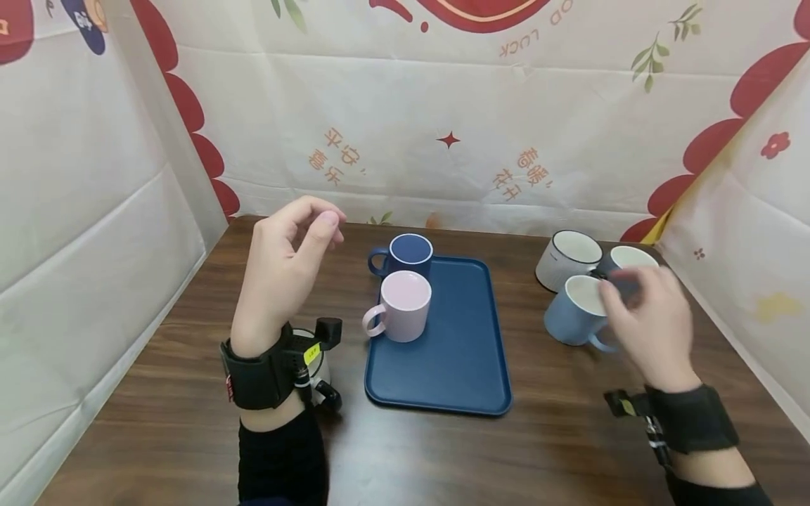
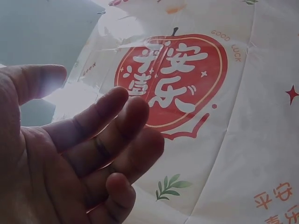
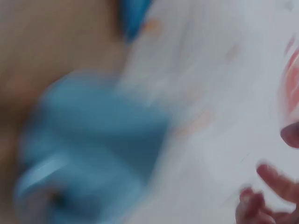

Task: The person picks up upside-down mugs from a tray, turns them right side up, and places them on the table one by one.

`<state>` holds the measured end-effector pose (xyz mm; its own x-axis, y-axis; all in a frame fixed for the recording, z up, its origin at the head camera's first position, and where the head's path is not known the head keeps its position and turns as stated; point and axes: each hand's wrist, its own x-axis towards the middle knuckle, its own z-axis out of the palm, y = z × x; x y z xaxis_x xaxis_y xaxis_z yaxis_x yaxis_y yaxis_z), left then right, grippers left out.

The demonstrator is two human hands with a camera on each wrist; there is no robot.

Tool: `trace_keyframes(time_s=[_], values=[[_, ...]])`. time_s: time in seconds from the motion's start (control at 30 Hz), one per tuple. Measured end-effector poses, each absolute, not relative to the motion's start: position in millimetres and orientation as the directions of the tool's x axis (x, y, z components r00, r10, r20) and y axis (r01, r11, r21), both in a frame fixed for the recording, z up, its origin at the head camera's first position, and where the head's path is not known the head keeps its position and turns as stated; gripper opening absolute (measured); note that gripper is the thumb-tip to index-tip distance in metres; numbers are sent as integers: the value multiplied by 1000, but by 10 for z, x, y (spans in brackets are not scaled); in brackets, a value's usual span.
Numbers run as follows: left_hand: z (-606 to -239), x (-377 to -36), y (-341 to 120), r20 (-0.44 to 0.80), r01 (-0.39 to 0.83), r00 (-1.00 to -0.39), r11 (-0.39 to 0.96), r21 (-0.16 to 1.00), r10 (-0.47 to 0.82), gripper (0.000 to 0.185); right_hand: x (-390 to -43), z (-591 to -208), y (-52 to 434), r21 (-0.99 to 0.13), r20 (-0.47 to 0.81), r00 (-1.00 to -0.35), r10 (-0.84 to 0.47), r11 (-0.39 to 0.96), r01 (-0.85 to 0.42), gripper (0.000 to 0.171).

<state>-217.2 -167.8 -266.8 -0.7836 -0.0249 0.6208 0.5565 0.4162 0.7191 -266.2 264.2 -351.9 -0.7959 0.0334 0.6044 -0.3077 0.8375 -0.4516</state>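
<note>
My left hand (image 1: 285, 260) is raised over the table, left of the tray, its fingers loosely bent with nothing in them. My right hand (image 1: 658, 327) hovers by the light blue mug (image 1: 572, 320), overlapping a grey-blue mug (image 1: 609, 263) behind it in the head view. In the right wrist view the fingers (image 3: 278, 184) are spread and hold nothing, while the blue mug (image 3: 103, 140) appears blurred. A white dark-rimmed mug (image 1: 557, 266) stands close by. On the blue tray (image 1: 462, 351), a pink mug (image 1: 405, 320) is in front of a navy mug (image 1: 411, 261), both at its left edge.
Partly hidden behind the left wrist strap (image 1: 259, 376), a pale mug (image 1: 321, 369) stands on the wooden table (image 1: 171, 422). Printed white cloth (image 1: 405, 126) rises behind the table and along both sides.
</note>
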Motion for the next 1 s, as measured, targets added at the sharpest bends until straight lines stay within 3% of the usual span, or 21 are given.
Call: trace_keyframes(time_s=[0.07,0.17,0.27,0.37,0.53,0.73,1.0], values=[[-2665,-2185,-1663,617,549,-787,431,716,-22,28,-2689,-3341,2225,-324,668,-723,-179,804,-498,18],[-2661,-2197,-1652,612,544,-791,440,714,-14,28,-2707,-3248,1550,-176,616,-629,-475,695,-697,18],[-2663,-2211,-1647,600,538,-800,444,716,1,28,-2696,-3358,946,-80,478,-551,-684,591,-803,24],[-2673,-2238,-1637,582,522,-813,462,717,16,28,-2685,-3561,511,0,337,-487,-806,517,-856,30],[-2699,-2270,-1615,564,501,-825,501,706,31,29,-2651,-3844,180,128,267,-442,-856,486,-865,30],[-2679,-2259,-1602,567,502,-823,525,688,43,31,-2599,-3939,171,139,315,-521,-794,581,-802,9],[-2655,-2151,-1617,572,496,-820,546,675,38,29,-2560,-3955,271,201,341,-566,-751,646,-736,9]])
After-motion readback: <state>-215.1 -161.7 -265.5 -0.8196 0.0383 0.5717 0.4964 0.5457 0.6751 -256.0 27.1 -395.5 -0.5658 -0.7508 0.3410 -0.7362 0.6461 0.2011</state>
